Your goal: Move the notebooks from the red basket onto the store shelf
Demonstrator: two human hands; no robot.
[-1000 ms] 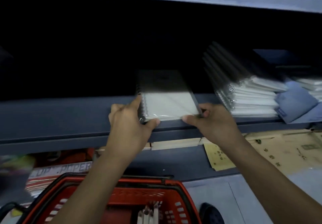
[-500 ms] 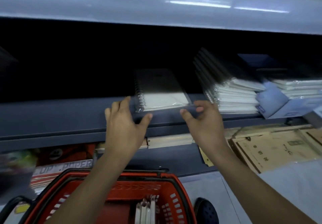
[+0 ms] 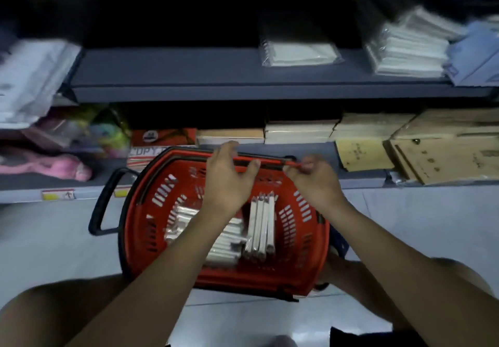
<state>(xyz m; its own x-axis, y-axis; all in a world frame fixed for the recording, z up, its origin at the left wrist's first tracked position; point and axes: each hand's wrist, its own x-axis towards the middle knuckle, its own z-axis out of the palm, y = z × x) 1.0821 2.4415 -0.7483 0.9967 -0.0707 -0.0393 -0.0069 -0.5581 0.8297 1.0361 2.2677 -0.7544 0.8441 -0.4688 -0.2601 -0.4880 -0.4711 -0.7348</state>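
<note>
Change: both hands have come off the shelved notebook and dropped back over the basket; the view now tips down to the floor, where a moment ago it faced the shelf.
Knees: the person's bare knees frame the near edge, left and right, on pale floor tiles.
Red basket (image 3: 310, 227): sits on the floor between the knees, its black handle (image 3: 101, 200) folded out to the left.
Notebooks in basket (image 3: 260, 227): a tight row stands on edge right of centre; more wrapped ones lie tumbled to their left, partly behind the left forearm.
Left hand (image 3: 226, 176): hovers over the far half of the basket, fingers spread and relaxed, thumb out, holding nothing.
Right hand (image 3: 314, 179): over the far right rim, fingers curled loosely; too blurred to tell whether they pinch the rim or anything else.
Lower shelf: just beyond the basket, brown envelopes (image 3: 442, 152) on the right, stacked books in the middle, pink and coloured goods (image 3: 46, 167) on the left.
Store shelf (image 3: 167, 73): the grey board above, farther back.
Placed notebook (image 3: 299, 52): lies flat in its clear wrap right of the board's centre, near the front edge, untouched.
Notebook stack (image 3: 410, 52): farther right, beside a blue packet (image 3: 475, 63).
</note>
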